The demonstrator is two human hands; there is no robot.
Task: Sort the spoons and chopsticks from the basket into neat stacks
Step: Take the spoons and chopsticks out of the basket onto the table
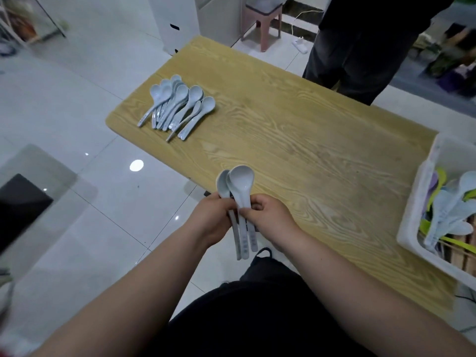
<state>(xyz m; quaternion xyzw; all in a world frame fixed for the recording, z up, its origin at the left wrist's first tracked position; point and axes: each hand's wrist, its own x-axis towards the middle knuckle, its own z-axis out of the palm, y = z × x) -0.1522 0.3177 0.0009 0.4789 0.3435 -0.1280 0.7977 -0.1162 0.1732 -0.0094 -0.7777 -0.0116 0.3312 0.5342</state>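
Standing person (355,55) beyond spoon pile (177,106), table (296,130).

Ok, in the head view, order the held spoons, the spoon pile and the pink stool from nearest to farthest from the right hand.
1. held spoons, gripped in the right hand itself.
2. spoon pile, on the table, far left end.
3. pink stool, beyond the table's far side, at the top.

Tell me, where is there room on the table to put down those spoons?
The middle of the table is bare, between the spoon pile at the far left and the basket on the right. The near edge between the right hand and the basket is free too. Crowded only at the pile and inside the basket.
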